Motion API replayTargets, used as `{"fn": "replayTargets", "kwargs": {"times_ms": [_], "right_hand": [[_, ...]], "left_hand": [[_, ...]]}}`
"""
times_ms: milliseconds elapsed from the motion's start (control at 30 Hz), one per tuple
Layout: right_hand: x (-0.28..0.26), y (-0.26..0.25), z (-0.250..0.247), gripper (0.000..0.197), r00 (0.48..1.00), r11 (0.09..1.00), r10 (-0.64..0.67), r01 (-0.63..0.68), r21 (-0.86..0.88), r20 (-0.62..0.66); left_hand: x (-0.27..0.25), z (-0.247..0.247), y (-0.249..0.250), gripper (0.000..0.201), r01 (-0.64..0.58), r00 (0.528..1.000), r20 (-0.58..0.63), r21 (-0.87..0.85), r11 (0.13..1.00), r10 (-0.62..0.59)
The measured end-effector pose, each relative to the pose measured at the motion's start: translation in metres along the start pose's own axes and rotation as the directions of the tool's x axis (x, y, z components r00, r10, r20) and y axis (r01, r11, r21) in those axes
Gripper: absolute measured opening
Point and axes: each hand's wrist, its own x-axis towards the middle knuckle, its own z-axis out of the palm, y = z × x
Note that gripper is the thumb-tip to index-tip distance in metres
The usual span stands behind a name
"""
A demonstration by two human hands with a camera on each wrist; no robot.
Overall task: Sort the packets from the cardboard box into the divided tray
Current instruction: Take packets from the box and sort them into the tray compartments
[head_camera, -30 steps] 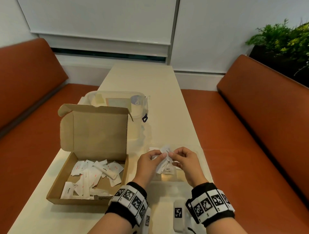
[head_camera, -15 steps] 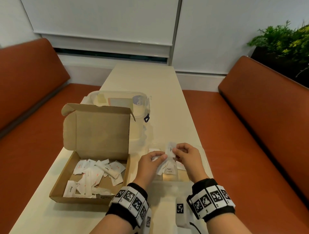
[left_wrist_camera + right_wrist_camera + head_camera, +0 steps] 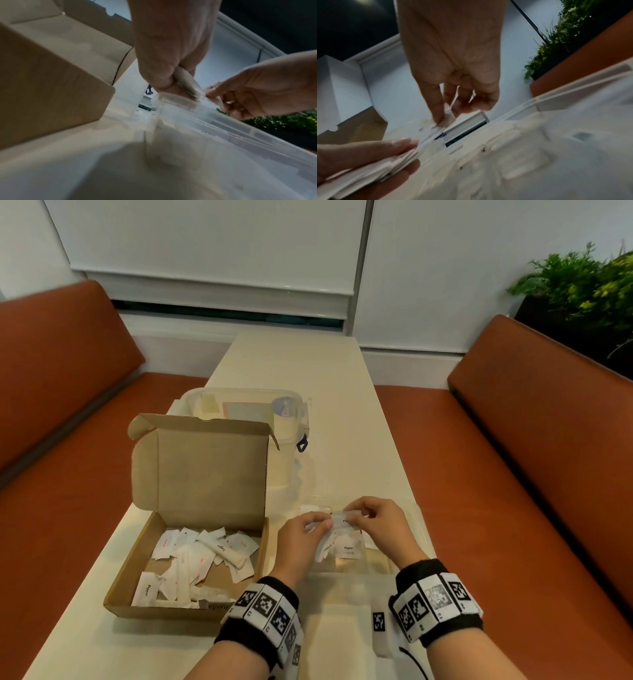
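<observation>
The left hand (image 3: 301,537) gripped a small stack of white packets (image 3: 392,166) above the clear divided tray (image 3: 419,529); their number could not be told. The right hand (image 3: 380,522) pinched one packet (image 3: 340,517) at the top of that stack, thumb and forefinger closed on its edge. At least two packets lay in the tray beneath both hands, one marked Pepper (image 3: 347,549). Left of the tray stood one open cardboard box (image 3: 185,542) on the tabletop (image 3: 329,412), holding more than a dozen loose packets. Behind the box sat one clear lidded container (image 3: 246,409)
</observation>
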Motion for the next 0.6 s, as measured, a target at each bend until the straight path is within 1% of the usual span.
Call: {"fn": "replayTargets", "kwargs": {"times_ms": [67,133,167,267,367,467,600], "right_hand": [[0.0,0.009,0.001,0.011,0.996,0.996,0.066,-0.069,-0.054,-0.067],[-0.001,0.016,0.004,0.012,0.991,0.985,0.12,-0.125,-0.116,-0.052],[-0.001,0.019,0.007,0.012,0.991,0.977,0.128,-0.132,-0.166,-0.03],[-0.002,0.025,0.014,0.014,0.995,0.935,0.095,-0.082,-0.345,0.02],[0.001,0.028,0.018,0.01,0.997,0.899,0.052,-0.021,-0.437,0.059],[0.004,0.029,0.021,0.011,0.994,0.811,-0.009,0.069,-0.581,0.105],[0.006,0.03,0.025,0.009,0.991,0.753,-0.04,0.115,-0.648,0.13]], "left_hand": [[-0.001,-0.003,0.0,0.019,-0.012,0.999,-0.044,0.023,1.0,0.013],[-0.002,-0.005,0.001,0.023,-0.017,0.998,-0.065,0.018,1.0,0.019],[-0.002,-0.005,0.002,0.024,-0.021,0.997,-0.073,0.018,1.0,0.022],[-0.002,-0.005,0.003,0.024,-0.024,0.996,-0.081,0.029,0.999,0.026],[-0.002,-0.004,0.002,0.024,-0.026,0.997,-0.079,0.029,0.999,0.028],[-0.001,-0.004,0.001,0.024,-0.019,0.997,-0.075,0.026,0.999,0.021],[-0.002,-0.004,0.001,0.024,-0.034,0.997,-0.073,0.041,0.999,0.037]]}}
